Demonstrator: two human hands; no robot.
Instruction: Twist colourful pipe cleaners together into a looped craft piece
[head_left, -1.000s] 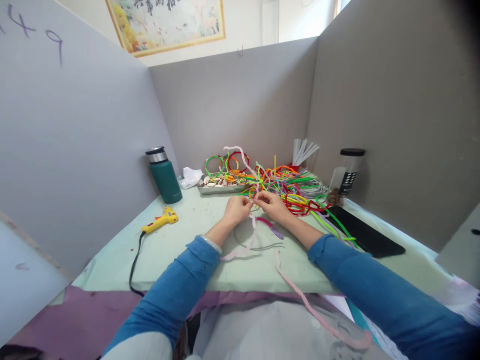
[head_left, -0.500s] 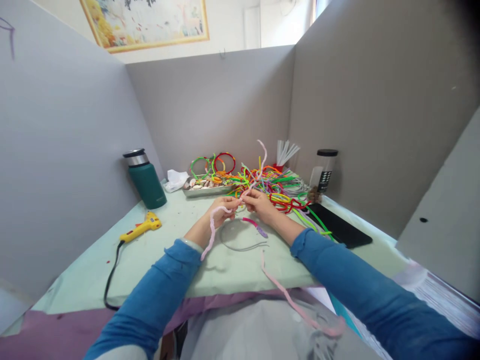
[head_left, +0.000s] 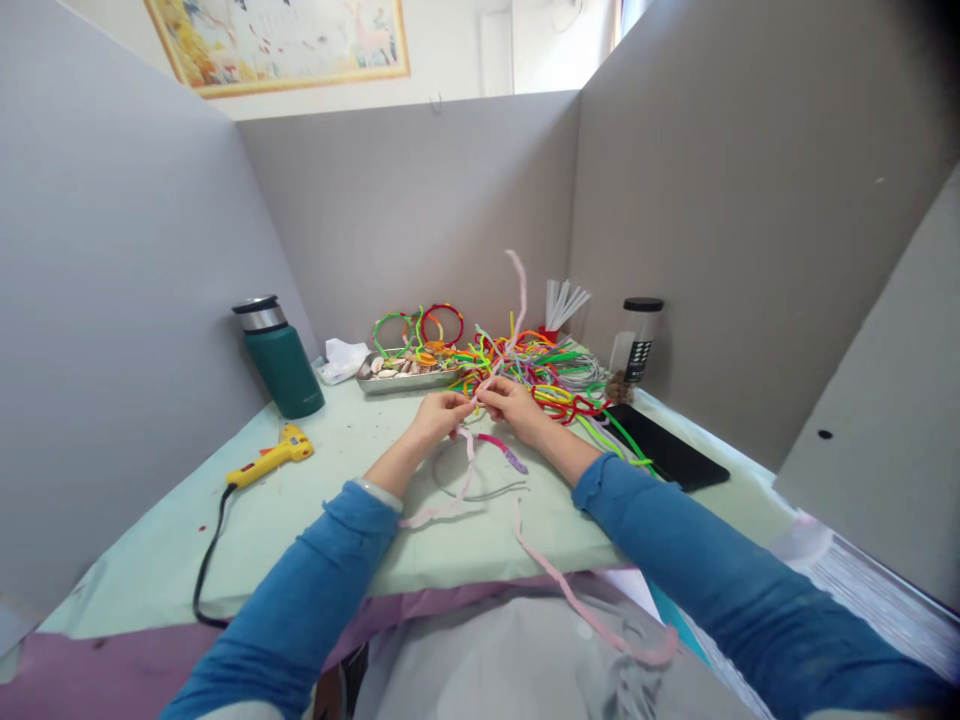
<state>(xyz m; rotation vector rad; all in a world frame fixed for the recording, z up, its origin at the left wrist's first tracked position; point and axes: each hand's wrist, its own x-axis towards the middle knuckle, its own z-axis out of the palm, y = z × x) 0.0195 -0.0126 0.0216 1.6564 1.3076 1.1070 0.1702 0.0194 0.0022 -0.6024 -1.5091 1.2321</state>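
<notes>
Over the middle of the table my left hand (head_left: 440,415) and my right hand (head_left: 511,404) pinch a pale pink pipe cleaner (head_left: 519,290) between their fingertips, close together. One end of it stands up past my right hand; a pink length hangs below my left hand and curves down to the tabletop. Whether this is one stem or two twisted together I cannot tell. Beneath my hands lies a thin grey wire loop (head_left: 480,496) with a magenta and purple wrapped section (head_left: 504,449). Another pink pipe cleaner (head_left: 559,578) droops over the front edge.
Behind my hands is a heap of coloured pipe cleaners (head_left: 551,365) beside a metal tray (head_left: 409,383) of shells. On the left are a yellow glue gun (head_left: 271,458) and a green bottle (head_left: 285,370). A jar (head_left: 636,345) and a black flat object (head_left: 671,450) lie right. Grey partitions (head_left: 405,200) surround the table.
The hanging pink length has swung from outside my left wrist to the right, below my left hand. The upper end stands straighter. Both hands keep their pinch, and the view has shifted slightly.
</notes>
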